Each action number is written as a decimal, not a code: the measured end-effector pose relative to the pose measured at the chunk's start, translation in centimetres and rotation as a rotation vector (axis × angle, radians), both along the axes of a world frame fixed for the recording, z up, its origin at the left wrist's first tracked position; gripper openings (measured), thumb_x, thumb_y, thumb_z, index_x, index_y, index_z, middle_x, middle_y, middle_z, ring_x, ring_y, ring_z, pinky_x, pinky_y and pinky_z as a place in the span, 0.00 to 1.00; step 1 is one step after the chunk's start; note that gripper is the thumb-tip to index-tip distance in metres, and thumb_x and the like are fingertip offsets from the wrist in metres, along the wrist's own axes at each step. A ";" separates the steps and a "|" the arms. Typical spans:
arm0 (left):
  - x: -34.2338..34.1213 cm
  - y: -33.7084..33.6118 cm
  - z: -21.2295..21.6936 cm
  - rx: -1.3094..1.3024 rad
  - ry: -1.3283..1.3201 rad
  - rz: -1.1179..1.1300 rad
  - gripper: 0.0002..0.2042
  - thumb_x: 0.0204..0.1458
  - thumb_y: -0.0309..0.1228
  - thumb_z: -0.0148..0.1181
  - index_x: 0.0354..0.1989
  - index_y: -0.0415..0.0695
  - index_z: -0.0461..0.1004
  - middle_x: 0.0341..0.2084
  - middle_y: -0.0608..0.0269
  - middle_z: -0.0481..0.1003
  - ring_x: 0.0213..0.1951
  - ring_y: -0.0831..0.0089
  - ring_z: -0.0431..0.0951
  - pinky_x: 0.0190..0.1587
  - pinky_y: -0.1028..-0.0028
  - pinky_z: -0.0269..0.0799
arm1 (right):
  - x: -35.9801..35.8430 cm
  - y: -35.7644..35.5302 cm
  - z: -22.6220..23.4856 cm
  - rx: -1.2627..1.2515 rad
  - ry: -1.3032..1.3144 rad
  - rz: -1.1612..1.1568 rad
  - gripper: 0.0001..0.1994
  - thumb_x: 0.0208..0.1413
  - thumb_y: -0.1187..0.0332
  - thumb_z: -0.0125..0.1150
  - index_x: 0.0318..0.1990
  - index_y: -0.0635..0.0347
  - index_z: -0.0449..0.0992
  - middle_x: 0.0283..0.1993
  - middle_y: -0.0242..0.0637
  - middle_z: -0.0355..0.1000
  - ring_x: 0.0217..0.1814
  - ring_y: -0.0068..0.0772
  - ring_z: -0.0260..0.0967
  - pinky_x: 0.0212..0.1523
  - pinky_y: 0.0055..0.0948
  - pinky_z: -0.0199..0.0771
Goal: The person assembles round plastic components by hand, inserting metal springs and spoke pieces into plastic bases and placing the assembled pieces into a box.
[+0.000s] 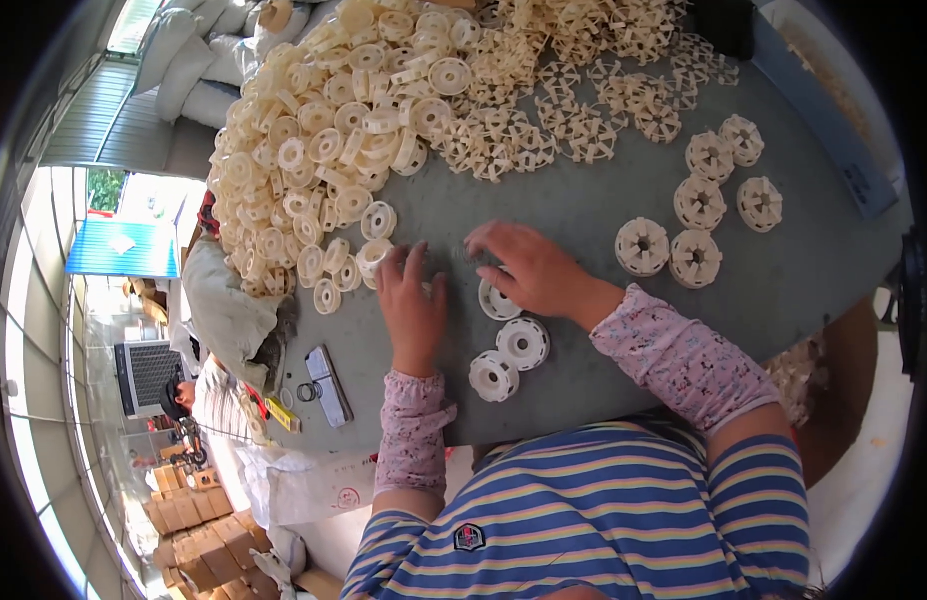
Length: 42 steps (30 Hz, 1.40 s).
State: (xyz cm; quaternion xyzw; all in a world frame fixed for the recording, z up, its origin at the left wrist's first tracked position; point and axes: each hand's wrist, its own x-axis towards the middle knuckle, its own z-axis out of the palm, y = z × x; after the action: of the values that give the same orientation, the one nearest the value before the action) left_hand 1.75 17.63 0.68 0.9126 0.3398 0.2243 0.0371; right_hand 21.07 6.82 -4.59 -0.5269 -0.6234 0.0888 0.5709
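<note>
My left hand (412, 310) lies at the near edge of a heap of cream plastic rings (324, 150), its fingers stretched out and apart. The fingertips are beside a flanged plastic ring (372, 258); whether they touch it I cannot tell. A small pale spot shows by the thumb, too little to name. My right hand (534, 268) hovers with bent fingers, thumb and forefinger apart and nothing between them. Partly under it sits a white plastic wheel (499, 301). Closer to me are a larger white wheel (524, 344) and another white wheel (494, 375).
Spoked cream pieces (594, 100) spread over the table's far side. Several assembled wheels (698, 203) stand at the right, near a blue tray edge (824, 110). A phone (329, 386), a yellow box (283, 414) and a grey cloth (229, 310) lie at the left.
</note>
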 end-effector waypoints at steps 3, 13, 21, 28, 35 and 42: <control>0.3 -2.5 0.5 0.057 -0.043 -0.092 0.22 0.52 0.31 0.75 0.56 0.42 0.81 0.50 0.48 0.79 0.55 0.47 0.78 0.60 0.54 0.72 | -0.1 -0.3 -0.9 -0.125 0.158 0.033 0.12 0.67 0.66 0.66 0.52 0.59 0.73 0.50 0.43 0.75 0.52 0.45 0.79 0.51 0.44 0.79; 2.9 -5.0 -0.1 -0.549 -0.129 -0.267 0.16 0.47 0.29 0.79 0.44 0.40 0.83 0.49 0.53 0.79 0.48 0.57 0.82 0.49 0.63 0.78 | 2.8 -0.8 0.2 -0.273 0.518 -0.179 0.12 0.69 0.67 0.65 0.53 0.62 0.74 0.44 0.36 0.78 0.38 0.24 0.78 0.41 0.30 0.79; 0.2 -2.5 -1.1 -1.571 -0.686 0.140 0.08 0.68 0.29 0.64 0.49 0.39 0.80 0.49 0.64 0.79 0.44 0.74 0.82 0.38 0.75 0.83 | 1.4 -1.2 0.2 -0.237 0.536 -0.048 0.13 0.69 0.67 0.65 0.54 0.62 0.73 0.46 0.38 0.78 0.47 0.32 0.79 0.51 0.36 0.78; -3.3 -10.8 0.8 -0.479 -0.295 -0.007 0.29 0.48 0.29 0.79 0.60 0.40 0.76 0.53 0.50 0.77 0.54 0.56 0.79 0.50 0.62 0.80 | 1.2 -1.3 -0.6 -0.207 0.549 -0.002 0.13 0.69 0.67 0.65 0.54 0.61 0.73 0.46 0.37 0.78 0.47 0.32 0.78 0.52 0.35 0.78; -8.8 -13.0 0.7 -0.407 0.086 0.000 0.43 0.40 0.32 0.81 0.70 0.40 0.69 0.63 0.40 0.70 0.63 0.42 0.72 0.67 0.52 0.70 | 1.5 -1.4 0.1 -0.238 0.583 0.010 0.12 0.67 0.67 0.66 0.51 0.63 0.73 0.44 0.43 0.79 0.45 0.40 0.81 0.47 0.38 0.80; -1.5 -11.6 -0.4 -0.407 -0.052 -0.160 0.68 0.30 0.50 0.88 0.80 0.37 0.51 0.77 0.37 0.57 0.75 0.37 0.60 0.75 0.49 0.59 | 1.6 -2.5 1.3 -0.400 0.337 0.223 0.13 0.64 0.69 0.68 0.52 0.64 0.75 0.49 0.42 0.78 0.52 0.34 0.80 0.54 0.35 0.79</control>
State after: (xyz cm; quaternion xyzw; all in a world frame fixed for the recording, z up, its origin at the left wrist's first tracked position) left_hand 0.21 6.05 0.24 0.9043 0.3034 0.1709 0.2469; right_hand 22.70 4.27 -3.26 -0.5348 -0.5438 0.3587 0.5381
